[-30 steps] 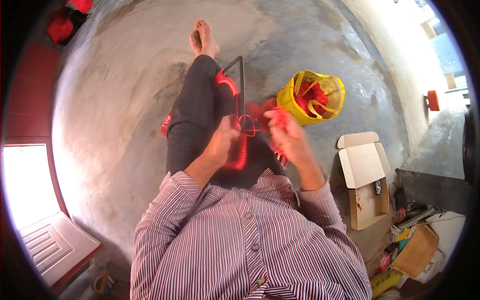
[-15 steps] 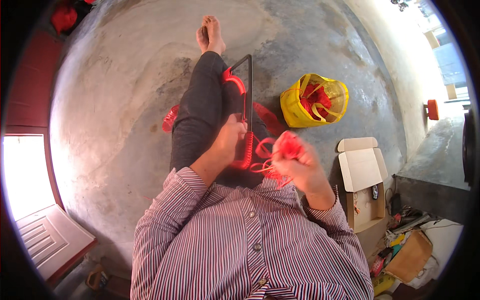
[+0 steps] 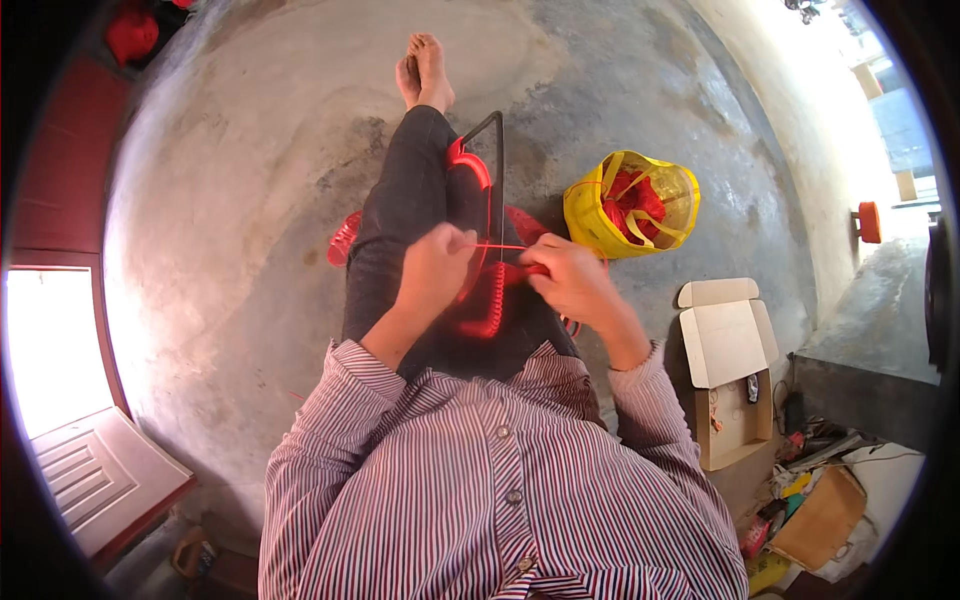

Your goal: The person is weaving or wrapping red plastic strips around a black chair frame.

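A black metal frame (image 3: 504, 180) stands over my lap. Tight coils of red cord (image 3: 497, 300) wrap its near part, and a red curved piece (image 3: 472, 164) sits at its far end. My left hand (image 3: 436, 270) is closed, pinching a strand of red cord (image 3: 500, 246) just left of the frame. On the other side, my right hand (image 3: 578, 284) is closed on the same strand, which runs taut across the frame between both hands. Looser cord hangs below the right hand, partly hidden by it. My fingertips are slightly blurred.
A yellow bag (image 3: 580, 222) holding red material stands on the floor at the right. Closer in lies an open cardboard box (image 3: 708, 345) with small items. Assorted clutter (image 3: 800, 500) fills the lower right corner. A red stool-like object (image 3: 343, 238) shows left of my legs.
The bundle of cord in my right hand has moved up and left toward the frame. My left hand has left the coils and moved slightly left. A strand is now stretched between both hands.
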A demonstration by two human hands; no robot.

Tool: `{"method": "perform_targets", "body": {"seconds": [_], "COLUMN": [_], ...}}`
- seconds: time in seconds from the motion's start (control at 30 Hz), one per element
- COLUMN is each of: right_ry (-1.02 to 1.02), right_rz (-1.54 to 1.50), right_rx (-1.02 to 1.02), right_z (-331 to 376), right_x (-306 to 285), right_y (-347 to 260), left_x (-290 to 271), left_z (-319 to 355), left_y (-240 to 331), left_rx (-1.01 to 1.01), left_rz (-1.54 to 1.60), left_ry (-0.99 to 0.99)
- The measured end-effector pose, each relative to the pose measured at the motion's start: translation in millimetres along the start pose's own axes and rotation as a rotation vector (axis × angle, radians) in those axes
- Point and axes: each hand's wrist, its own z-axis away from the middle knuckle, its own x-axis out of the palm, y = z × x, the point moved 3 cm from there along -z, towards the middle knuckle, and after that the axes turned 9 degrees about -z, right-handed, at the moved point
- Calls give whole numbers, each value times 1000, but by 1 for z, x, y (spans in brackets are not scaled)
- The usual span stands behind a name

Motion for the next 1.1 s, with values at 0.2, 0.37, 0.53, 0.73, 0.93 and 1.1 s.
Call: {"method": "perform_targets", "body": {"seconds": [0.2, 0.37, 0.53, 0.73, 0.93, 1.1], "right_ry": [225, 298, 550, 714, 683, 308], "right_rz": [-337, -370, -1041, -1531, -1258, -1062], "right_rx": [93, -25, 56, -280, 290, 561], "right_z": [-15, -5, 16, 92, 46, 12], "right_x": [27, -6, -58, -172, -53, 26], "right_y": [-1, -37, -28, 6, 29, 11], "left_x": [-6, -39, -30, 3, 9, 12], "left_z": [14, 24, 12, 5, 5, 7], "left_y": [12, 78, 61, 16, 15, 13], "left_rx": [75, -129, -200, -210, -51, -203], "left_rz": [39, 639, 747, 632, 277, 553], "left_ry": [106, -187, -258, -195, -60, -61]}}
